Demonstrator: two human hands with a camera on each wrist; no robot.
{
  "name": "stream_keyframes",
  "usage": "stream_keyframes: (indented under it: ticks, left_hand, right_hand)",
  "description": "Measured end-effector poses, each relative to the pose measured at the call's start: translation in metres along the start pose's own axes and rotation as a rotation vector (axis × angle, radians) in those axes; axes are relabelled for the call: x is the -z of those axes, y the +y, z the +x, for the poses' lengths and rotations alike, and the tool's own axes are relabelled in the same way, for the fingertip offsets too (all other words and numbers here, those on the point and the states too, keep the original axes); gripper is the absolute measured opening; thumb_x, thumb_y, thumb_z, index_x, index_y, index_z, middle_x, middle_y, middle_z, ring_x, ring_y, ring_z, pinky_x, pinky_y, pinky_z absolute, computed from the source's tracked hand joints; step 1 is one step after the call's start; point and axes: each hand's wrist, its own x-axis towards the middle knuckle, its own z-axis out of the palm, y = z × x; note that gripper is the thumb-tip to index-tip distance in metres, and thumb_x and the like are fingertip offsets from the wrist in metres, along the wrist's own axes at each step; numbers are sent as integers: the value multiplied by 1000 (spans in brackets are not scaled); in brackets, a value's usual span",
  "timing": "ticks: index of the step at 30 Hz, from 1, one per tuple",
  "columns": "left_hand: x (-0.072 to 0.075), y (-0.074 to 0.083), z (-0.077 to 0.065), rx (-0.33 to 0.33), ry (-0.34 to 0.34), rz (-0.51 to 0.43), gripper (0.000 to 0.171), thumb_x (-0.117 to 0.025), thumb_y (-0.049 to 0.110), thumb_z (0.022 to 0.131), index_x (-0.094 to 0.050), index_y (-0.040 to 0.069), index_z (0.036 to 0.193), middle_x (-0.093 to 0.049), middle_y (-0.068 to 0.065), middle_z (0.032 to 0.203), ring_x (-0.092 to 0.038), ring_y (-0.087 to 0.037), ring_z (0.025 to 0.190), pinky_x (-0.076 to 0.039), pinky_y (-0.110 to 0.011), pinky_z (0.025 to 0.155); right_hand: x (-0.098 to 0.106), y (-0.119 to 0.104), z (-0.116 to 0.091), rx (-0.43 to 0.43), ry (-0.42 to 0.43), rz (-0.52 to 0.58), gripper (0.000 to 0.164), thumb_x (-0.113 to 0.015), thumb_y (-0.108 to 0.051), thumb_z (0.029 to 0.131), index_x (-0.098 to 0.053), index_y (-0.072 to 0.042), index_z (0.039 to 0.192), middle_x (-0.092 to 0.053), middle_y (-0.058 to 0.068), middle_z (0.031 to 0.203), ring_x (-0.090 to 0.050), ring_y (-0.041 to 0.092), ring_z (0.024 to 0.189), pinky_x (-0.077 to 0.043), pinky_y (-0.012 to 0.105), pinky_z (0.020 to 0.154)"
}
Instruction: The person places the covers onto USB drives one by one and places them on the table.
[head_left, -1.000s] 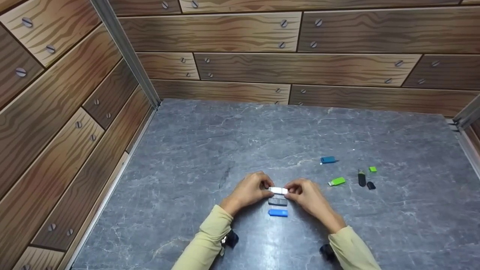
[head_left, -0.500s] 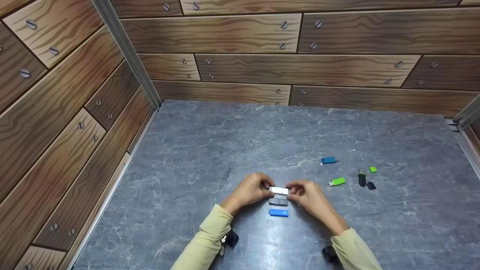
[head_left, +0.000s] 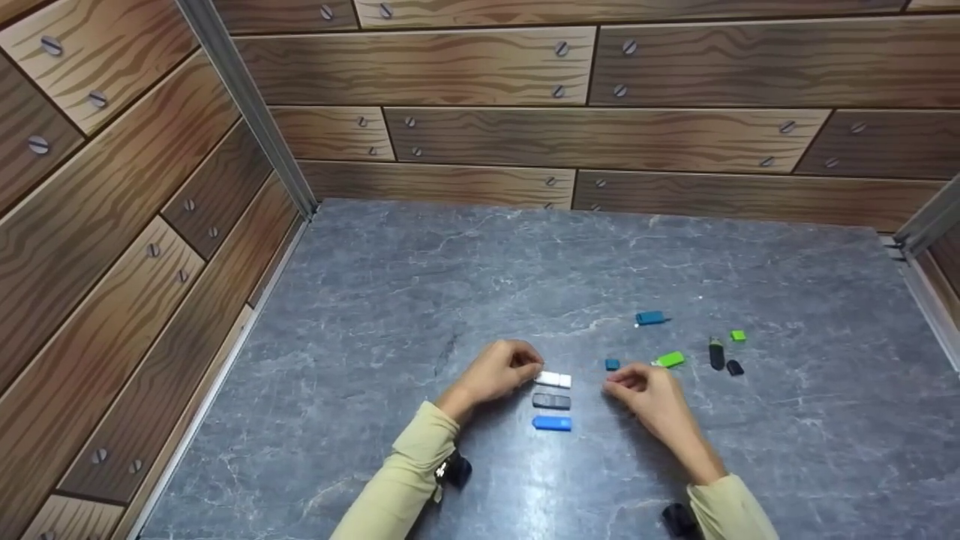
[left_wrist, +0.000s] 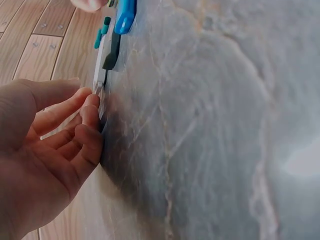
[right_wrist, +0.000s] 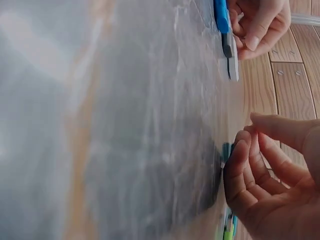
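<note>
In the head view a white USB stick (head_left: 555, 380), a dark grey USB stick (head_left: 551, 402) and a blue USB stick (head_left: 552, 424) lie one below another, parallel. My left hand (head_left: 495, 375) is at the white stick's left end, fingertips right beside it. In the left wrist view the thumb (left_wrist: 60, 92) stands apart from the fingers, with no stick between them. My right hand (head_left: 649, 394) is to the right of the row, its fingers loosely bent and holding nothing. Just beyond its fingertips lies a small teal cap (head_left: 612, 364).
Right of the row, a green USB stick (head_left: 672, 360) lies partly behind the right hand. Farther off are a teal USB stick (head_left: 651, 318), a black USB stick (head_left: 717, 355), a black cap (head_left: 735, 367) and a green cap (head_left: 739, 336). Wood-patterned walls (head_left: 480, 135) border the grey marbled table (head_left: 420, 277).
My right hand has let go of the white USB stick and moved right. The left fingers have come off its end. The teal cap, hidden before, now shows.
</note>
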Motion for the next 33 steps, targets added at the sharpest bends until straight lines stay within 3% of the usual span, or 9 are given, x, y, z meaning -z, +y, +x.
stream_keyframes:
  ticks: [11, 15, 21, 27, 33]
  left_hand:
    - [2, -1, 3, 2, 0, -30, 16, -69, 12, 101, -76, 1, 110, -73, -8, 88, -52, -2, 58, -47, -16, 52]
    - [3, -2, 5, -17, 15, 8, 16, -70, 13, 101, -77, 2, 109, -76, -10, 91, -53, 0, 63, -47, -15, 59]
    - [4, -2, 5, -5, 9, -7, 16, -69, 13, 102, -77, 2, 109, -75, -11, 90, -53, -2, 58, -47, -16, 54]
    - [5, -2, 6, 11, -4, -27, 16, -68, 14, 102, -77, 3, 111, -75, -11, 92, -53, -2, 57, -47, -16, 51]
    - [6, -3, 6, 8, -3, -23, 16, -69, 13, 102, -77, 3, 111, -75, -9, 93, -54, -2, 57, -47, -16, 51]
  right_hand:
    - [10, 4, 1, -60, 32, 17, 18, -77, -7, 92, -73, 5, 104, -74, 12, 86, -58, 6, 59, -51, 21, 52]
    - [13, 4, 5, -21, 9, -26, 21, -72, -7, 97, -73, 3, 115, -74, 13, 88, -59, 8, 59, -51, 22, 53]
    - [14, 6, 11, 84, -59, -145, 39, -61, 0, 102, -66, -5, 141, -71, 18, 101, -61, 14, 71, -49, 24, 59]
    - [12, 7, 17, 141, -93, -246, 42, -58, 7, 99, -71, -9, 135, -68, 21, 108, -58, 24, 88, -44, 33, 71]
    - [12, 7, 19, 129, -117, -275, 39, -61, 4, 98, -74, -11, 132, -68, 20, 115, -63, 30, 100, -49, 38, 77]
